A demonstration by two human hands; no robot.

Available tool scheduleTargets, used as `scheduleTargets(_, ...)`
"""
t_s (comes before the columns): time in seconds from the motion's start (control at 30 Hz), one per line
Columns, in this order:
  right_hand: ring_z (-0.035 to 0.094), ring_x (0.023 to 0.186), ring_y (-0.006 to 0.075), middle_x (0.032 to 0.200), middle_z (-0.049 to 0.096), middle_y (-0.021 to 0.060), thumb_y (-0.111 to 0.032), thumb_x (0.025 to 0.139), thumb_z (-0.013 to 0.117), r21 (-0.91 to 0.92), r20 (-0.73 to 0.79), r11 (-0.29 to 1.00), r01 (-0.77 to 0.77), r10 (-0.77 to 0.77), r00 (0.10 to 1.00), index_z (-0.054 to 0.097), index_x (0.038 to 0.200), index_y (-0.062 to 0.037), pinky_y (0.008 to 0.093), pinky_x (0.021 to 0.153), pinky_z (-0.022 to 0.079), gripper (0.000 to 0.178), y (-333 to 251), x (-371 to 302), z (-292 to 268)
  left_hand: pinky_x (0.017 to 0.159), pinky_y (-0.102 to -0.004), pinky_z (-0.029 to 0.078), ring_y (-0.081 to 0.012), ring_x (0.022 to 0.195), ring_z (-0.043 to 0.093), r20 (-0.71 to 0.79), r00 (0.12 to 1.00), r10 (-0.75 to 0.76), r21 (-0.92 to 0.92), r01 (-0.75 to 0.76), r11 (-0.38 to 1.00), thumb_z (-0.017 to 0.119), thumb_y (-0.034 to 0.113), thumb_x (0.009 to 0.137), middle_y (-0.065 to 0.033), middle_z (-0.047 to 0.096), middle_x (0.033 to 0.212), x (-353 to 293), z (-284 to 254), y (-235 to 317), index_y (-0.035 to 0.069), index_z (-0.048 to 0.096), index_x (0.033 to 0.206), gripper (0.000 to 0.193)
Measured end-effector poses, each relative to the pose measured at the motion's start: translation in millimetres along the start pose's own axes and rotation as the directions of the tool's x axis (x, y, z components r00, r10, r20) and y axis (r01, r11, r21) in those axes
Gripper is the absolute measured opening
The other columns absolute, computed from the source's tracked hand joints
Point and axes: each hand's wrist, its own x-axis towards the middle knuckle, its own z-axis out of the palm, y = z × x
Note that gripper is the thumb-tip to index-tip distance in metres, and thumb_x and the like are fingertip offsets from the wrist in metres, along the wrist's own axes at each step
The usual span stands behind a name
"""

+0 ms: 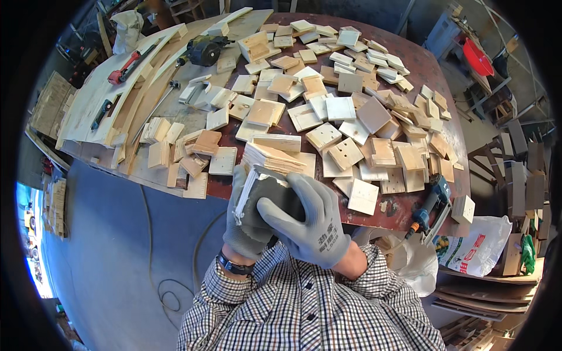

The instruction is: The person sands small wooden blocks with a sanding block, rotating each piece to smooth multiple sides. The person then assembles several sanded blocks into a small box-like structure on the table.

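Observation:
Both my hands wear grey knit gloves and meet at the table's near edge. My left hand (244, 225) is closed around a dark-faced piece (275, 196) with a pale, ragged edge, apparently a wood board. Across its dark face lie the thumb and fingers of my right hand (313, 219), gripping it from the right. The fingertips of my left hand are largely hidden behind the piece. Just beyond my hands, a stack of wooden blocks (269, 157) sits on the dark red table (383, 221).
Many loose wooden blocks (342, 108) cover the table. A teal and black power tool (433, 202) lies at the right edge. Farther left are a dark power tool (206, 50), a red-handled tool (124, 69) and long boards (137, 96). A cable (149, 245) trails across the floor.

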Motion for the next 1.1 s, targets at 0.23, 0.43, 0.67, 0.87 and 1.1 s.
scheduleTargets(0.23,0.057,0.123,0.0416,0.139,0.049,0.0274,-0.010,0.087,0.075,0.181,-0.046,0.853,-0.489,0.504,0.862,0.051,0.157,-0.0030,0.0467,0.102,0.051,0.074,61.3,8.7,-18.5,0.107,-0.0441,0.058,-0.0276,0.140,0.056,-0.186,0.959,0.213,0.208,-0.173,0.963,0.046,0.046,0.116,-0.0102,0.053,0.152,-7.6,-6.9,1.5,0.012,0.042,0.158,0.055)
scheduleTargets(0.43,0.056,0.125,0.0436,0.141,0.051,0.0272,-0.021,0.087,0.080,0.311,0.230,0.804,-0.508,0.455,0.860,0.053,0.155,-0.0035,0.0504,0.106,0.048,0.075,28.6,16.4,-38.0,0.116,-0.0403,0.049,-0.0263,0.138,0.054,-0.243,0.913,0.328,0.399,-0.214,0.892,0.080,0.021,0.086,-0.0146,0.049,0.147,-15.4,25.6,2.6,0.001,0.037,0.159,0.087)
scheduleTargets(0.67,0.054,0.124,0.0435,0.142,0.048,0.0288,-0.019,0.086,0.082,0.178,0.167,0.855,-0.487,0.462,0.871,0.052,0.157,-0.0051,0.0510,0.107,0.046,0.078,11.1,-13.4,-32.3,0.118,-0.0412,0.047,-0.0261,0.139,0.051,-0.077,0.890,0.449,0.630,-0.306,0.714,0.081,0.011,0.078,-0.0150,0.046,0.149,-8.5,24.5,11.1,0.001,0.043,0.154,0.086)
scheduleTargets(0.87,0.054,0.127,0.0446,0.141,0.049,0.0309,-0.019,0.089,0.079,0.237,0.103,0.904,-0.356,0.341,0.934,0.048,0.159,-0.0002,0.0505,0.110,0.046,0.078,19.2,38.5,-32.9,0.118,-0.0425,0.046,-0.0271,0.139,0.048,0.012,0.922,0.386,0.707,-0.281,0.649,0.082,0.000,0.070,-0.0132,0.045,0.145,-16.0,16.1,-11.5,0.003,0.044,0.152,0.090)
scheduleTargets(1.1,0.054,0.129,0.0427,0.144,0.050,0.0301,-0.019,0.090,0.075,0.245,0.242,0.781,-0.574,0.524,0.816,0.050,0.155,0.0052,0.0488,0.112,0.045,0.074,30.8,-50.7,-25.2,0.118,-0.0413,0.048,-0.0229,0.135,0.053,0.016,0.871,0.490,0.679,-0.369,0.634,0.077,0.002,0.081,-0.0127,0.047,0.147,-8.0,3.4,12.4,0.004,0.044,0.153,0.079)
